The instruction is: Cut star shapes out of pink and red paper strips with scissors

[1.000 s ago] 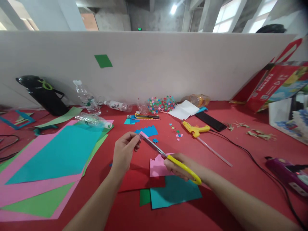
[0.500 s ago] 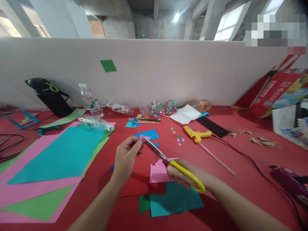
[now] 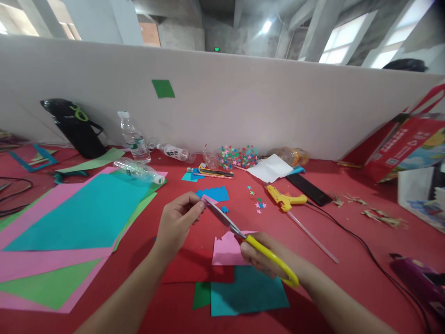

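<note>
My left hand [image 3: 181,217] pinches a small pink paper piece [image 3: 210,199] between thumb and fingers. My right hand [image 3: 264,255] grips the yellow handles of a pair of scissors [image 3: 273,257], whose blades reach to the pink piece near my left fingertips. Whether the blades are parted is hard to make out. Just behind the blades lie a blue paper strip [image 3: 217,194] with a jagged edge and a small blue cut-out [image 3: 225,209]. Below the scissors rests a notched pink sheet [image 3: 225,250], partly behind my right hand, over a teal sheet [image 3: 248,297].
Large coloured sheets [image 3: 76,208] spread on the left, with a plastic bottle [image 3: 137,170] on them. A yellow glue gun [image 3: 287,198], a phone [image 3: 309,189] and small paper stars [image 3: 259,205] lie at right. A container of stars [image 3: 239,156] stands by the white partition [image 3: 243,102].
The camera view has tilted and shifted slightly. My left hand has moved a little left and down in view, still holding the pink piece at the scissor blades.
</note>
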Motion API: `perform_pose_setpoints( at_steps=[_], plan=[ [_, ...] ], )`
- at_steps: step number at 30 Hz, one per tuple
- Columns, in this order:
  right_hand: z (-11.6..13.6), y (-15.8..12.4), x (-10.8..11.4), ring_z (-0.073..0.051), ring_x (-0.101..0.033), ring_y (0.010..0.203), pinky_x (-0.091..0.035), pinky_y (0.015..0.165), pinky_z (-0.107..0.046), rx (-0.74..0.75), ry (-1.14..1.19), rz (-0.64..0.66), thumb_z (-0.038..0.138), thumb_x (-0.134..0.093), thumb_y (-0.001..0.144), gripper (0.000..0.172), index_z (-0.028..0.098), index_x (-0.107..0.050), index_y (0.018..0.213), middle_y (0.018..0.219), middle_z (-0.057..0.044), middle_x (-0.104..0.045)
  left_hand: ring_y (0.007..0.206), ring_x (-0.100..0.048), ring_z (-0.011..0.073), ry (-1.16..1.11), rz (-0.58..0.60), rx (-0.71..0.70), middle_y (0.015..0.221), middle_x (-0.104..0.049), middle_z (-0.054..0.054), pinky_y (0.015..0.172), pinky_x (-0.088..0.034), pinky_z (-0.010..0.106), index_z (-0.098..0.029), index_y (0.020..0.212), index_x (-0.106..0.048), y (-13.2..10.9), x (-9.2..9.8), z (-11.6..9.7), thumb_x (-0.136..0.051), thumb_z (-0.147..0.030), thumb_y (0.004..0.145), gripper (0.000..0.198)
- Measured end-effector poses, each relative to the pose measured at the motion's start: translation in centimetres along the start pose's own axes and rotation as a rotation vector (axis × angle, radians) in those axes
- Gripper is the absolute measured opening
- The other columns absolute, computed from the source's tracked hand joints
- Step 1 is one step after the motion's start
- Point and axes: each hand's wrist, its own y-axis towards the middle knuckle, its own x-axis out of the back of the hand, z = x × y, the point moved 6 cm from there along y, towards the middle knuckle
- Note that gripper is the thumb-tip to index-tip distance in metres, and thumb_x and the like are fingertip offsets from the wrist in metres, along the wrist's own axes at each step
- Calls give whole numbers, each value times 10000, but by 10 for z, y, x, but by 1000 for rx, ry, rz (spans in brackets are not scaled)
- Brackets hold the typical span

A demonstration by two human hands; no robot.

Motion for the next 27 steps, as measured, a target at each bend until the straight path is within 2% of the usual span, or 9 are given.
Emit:
perform_pose_setpoints(
  at_steps=[3,10,15,20,27],
  plan=[
    [0,0,-1,-41,-303,352,-232,320,-149,-44,-4,-34,378,-526,869,320,191,-436,624,453,98,-337,546,-426,89,5,-11,1,619,-502,-33,500,-344,217,-181,687,-615,-1,1,0,-602,-254,836,166],
    [1,1,-2,-38,-298,348,-230,320,-148,-44,26,-51,355,-518,868,308,196,-423,622,446,102,-332,533,-444,87,-24,-32,29,609,-503,-34,495,-358,212,-180,665,-600,-1,1,4,-614,-255,820,173],
    [-9,4,-10,-48,-279,326,-250,300,-151,-116,69,-72,335,-509,846,252,198,-458,640,427,103,-333,538,-471,97,-133,-99,89,604,-532,-27,500,-383,214,-184,674,-601,-5,-4,7,-626,-275,800,158],
    [-14,6,-22,-57,-327,320,-300,315,-146,-23,152,-56,458,-472,869,318,201,-492,683,405,102,-344,518,-468,87,-239,-144,140,587,-535,-27,480,-376,202,-175,675,-604,-11,-10,5,-638,-267,771,138],
    [-11,2,-27,-50,-282,298,-273,300,-149,-40,192,-60,592,-487,804,409,204,-474,675,370,112,-321,525,-479,77,-267,-124,150,590,-545,-30,480,-380,184,-178,663,-601,-11,-12,2,-645,-253,776,143]
  ],
)
